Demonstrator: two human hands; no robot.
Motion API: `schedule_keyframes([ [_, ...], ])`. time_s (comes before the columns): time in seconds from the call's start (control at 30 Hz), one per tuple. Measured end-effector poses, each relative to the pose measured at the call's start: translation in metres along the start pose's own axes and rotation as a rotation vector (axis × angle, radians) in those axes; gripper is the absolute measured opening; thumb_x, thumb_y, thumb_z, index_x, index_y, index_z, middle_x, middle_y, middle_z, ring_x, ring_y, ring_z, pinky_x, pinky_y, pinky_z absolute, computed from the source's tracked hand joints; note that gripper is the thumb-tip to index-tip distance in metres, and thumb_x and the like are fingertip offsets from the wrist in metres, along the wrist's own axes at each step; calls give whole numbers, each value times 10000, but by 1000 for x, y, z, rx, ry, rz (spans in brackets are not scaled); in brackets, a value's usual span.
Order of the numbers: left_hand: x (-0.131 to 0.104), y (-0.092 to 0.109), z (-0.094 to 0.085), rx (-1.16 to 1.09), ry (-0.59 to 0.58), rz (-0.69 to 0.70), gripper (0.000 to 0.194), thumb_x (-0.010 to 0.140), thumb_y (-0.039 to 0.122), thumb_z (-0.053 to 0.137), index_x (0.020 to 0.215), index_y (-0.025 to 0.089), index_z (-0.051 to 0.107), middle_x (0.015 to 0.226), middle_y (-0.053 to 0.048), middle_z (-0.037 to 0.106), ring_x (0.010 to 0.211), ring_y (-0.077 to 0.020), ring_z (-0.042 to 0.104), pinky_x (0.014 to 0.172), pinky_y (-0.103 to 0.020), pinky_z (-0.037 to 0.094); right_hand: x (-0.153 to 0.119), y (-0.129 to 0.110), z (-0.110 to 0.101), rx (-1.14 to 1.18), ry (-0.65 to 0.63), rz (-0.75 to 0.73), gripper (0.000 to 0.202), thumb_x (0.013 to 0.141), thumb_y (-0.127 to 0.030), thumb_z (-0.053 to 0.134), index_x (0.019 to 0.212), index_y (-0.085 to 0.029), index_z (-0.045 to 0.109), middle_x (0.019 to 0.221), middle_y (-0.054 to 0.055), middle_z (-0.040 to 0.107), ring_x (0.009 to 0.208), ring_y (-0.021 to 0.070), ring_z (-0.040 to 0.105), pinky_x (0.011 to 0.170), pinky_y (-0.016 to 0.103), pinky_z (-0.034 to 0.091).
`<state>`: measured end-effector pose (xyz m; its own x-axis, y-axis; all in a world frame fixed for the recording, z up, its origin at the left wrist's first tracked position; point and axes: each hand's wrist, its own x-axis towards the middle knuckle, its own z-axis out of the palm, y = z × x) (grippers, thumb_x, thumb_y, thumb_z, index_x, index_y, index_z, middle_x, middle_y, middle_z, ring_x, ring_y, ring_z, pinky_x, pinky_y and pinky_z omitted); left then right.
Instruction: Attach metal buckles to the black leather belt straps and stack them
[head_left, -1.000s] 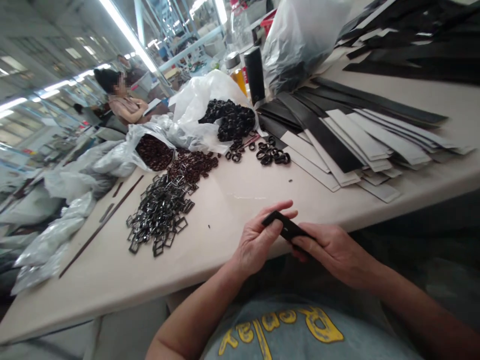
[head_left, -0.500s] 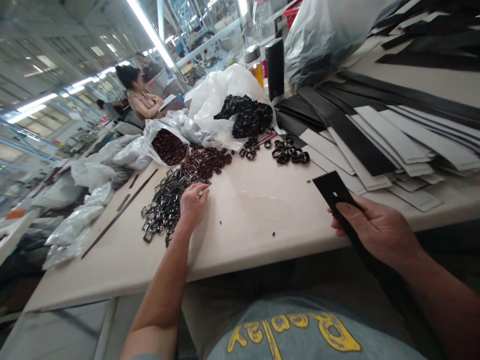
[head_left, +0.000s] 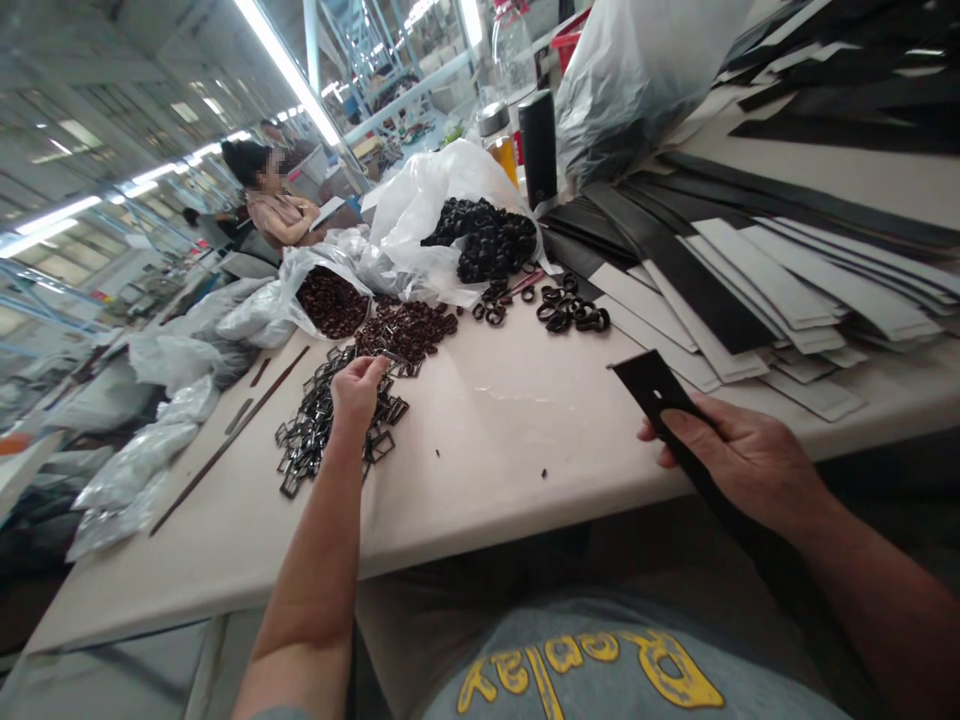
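Head view: black strip (head_left: 639, 376) crosses table edge (head_left: 487, 534), with room leftward.

Black strip (head_left: 637, 380) fading into shadow below, buckles (head_left: 306, 428) partly behind left hand (head_left: 355, 392)

Holding left hand (head_left: 352, 395) forward, with fingertips (head_left: 377, 368) set close together at the front. Angling left forearm (head_left: 322, 530) up from below, nearly in line with wrist (head_left: 347, 433). Holding right hand (head_left: 739, 450) farther back, gripping with right thumb (head_left: 688, 430) on top and fingers (head_left: 646, 430) curled beneath. Slanting right forearm (head_left: 862, 560) in from lower right. Spacing both hands well apart.
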<state>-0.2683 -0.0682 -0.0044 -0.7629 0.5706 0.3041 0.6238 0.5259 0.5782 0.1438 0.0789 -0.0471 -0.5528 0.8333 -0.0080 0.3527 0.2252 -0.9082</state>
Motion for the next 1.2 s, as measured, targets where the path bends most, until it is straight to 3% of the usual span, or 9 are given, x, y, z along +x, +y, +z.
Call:
schedule_keyframes([
  [0.1, -25, 20, -4, -425, -46, -108, 390, 798, 538, 611, 842, 164, 711, 861, -66, 758, 684, -146, 690, 653, -269, 554, -3, -3, -2, -24, -14, 1, 458, 898, -587, 513, 1013, -192, 713, 601, 28, 712, 595, 217, 653, 579, 310, 479],
  [0.2, -60, 44, -1, -940, -85, -260, 357, 612, 473, 848, 753, 168, 727, 757, -24, 745, 576, -86, 639, 575, -197, 534, -11, -14, 1, -16, -64, -46, 361, 928, -486, 521, 1000, -188, 712, 602, 14, 703, 585, 199, 647, 574, 292, 468],
  [0.37, -117, 82, 16, -1255, -169, -411, 315, 511, 351, 953, 687, 175, 760, 709, -11, 756, 511, -55, 596, 497, -146, 508, -21, -35, 20, -140, -65, -295, 266, 953, -321, 494, 888, -199, 722, 704, 26, 725, 618, 176, 664, 618, 274, 481],
  [0.5, -148, 102, 27, -1376, -323, -524, 300, 551, 338, 949, 707, 158, 766, 709, -10, 752, 562, -59, 629, 538, -136, 529, -18, -38, 40, -392, 20, -499, 269, 993, -275, 483, 1057, -186, 729, 932, 83, 771, 782, 197, 699, 689, 277, 475],
  [0.6, -159, 109, 33, -1449, -381, -595, 306, 558, 328, 947, 711, 148, 754, 689, 5, 734, 587, -56, 641, 552, -124, 529, -18, -38, 51, -481, 14, -575, 281, 1021, -283, 481, 1113, -181, 726, 983, 87, 770, 788, 193, 701, 669, 272, 455],
  [0.77, -166, 113, 42, -1543, -394, -744, 198, 657, 232, 889, 758, 161, 735, 739, 24, 744, 634, -67, 673, 612, -159, 559, -26, -42, 60, -448, -6, -624, 276, 1031, -295, 486, 1128, -185, 720, 949, 76, 766, 775, 181, 697, 678, 265, 456],
  [0.93, -177, 118, 44, -1587, -498, -933, 127, 732, 219, 829, 780, 161, 727, 735, 15, 745, 600, -80, 673, 624, -192, 575, -34, -42, 62, -311, -38, -621, 254, 1026, -267, 476, 1129, -184, 693, 969, 75, 758, 838, 190, 702, 743, 279, 488],
  [1.07, -184, 122, 44, -1591, -536, -802, 205, 733, 316, 847, 788, 160, 725, 751, 8, 735, 624, -74, 661, 647, -182, 572, -37, -43, 62, -144, -97, -527, 196, 1002, -252, 492, 997, -184, 676, 834, 47, 728, 718, 157, 664, 669, 255, 475],
  [1.2, -191, 124, 46, -1526, -541, -654, 397, 709, 417, 861, 1021, 195, 756, 852, -6, 745, 638, -67, 647, 645, -170, 557, -35, -46, 60, -78, -117, -419, 254, 989, -290, 496, 784, -188, 606, 665, 11, 643, 598, 128, 588, 582, 230, 426],
])
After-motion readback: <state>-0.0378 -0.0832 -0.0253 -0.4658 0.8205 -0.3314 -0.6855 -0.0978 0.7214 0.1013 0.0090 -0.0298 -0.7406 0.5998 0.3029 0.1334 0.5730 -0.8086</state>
